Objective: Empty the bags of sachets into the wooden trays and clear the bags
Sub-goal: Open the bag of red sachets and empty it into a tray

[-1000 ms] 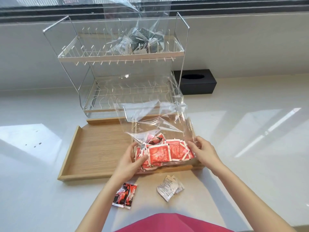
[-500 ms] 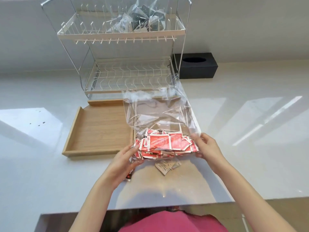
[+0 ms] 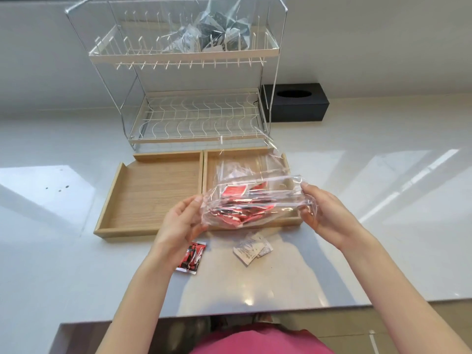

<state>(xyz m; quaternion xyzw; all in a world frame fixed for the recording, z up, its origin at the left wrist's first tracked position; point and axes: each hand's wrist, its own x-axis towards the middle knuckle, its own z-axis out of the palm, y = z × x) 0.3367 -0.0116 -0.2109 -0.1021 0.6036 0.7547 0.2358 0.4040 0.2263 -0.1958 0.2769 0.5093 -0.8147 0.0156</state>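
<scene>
I hold a clear plastic bag [image 3: 255, 190] of red sachets [image 3: 233, 192] tipped on its side above the right wooden tray [image 3: 287, 222]. My left hand [image 3: 182, 222] grips the bag's left end. At the bag's right end, my right hand [image 3: 323, 213] pinches the plastic. The left wooden tray [image 3: 150, 195] holds nothing. On the wire rack's top shelf lies a second clear bag [image 3: 217, 31] of dark and white sachets.
A red and black sachet [image 3: 192, 257] and two white sachets [image 3: 251, 249] lie loose on the white counter in front of the trays. The two-tier wire rack [image 3: 178, 111] stands behind the trays. A black box [image 3: 297, 102] sits at the back right. The counter edge is close to me.
The bag has been turned from upright to lying sideways, lifted over the right tray. My hands have shifted to its two ends. The view has tilted down.
</scene>
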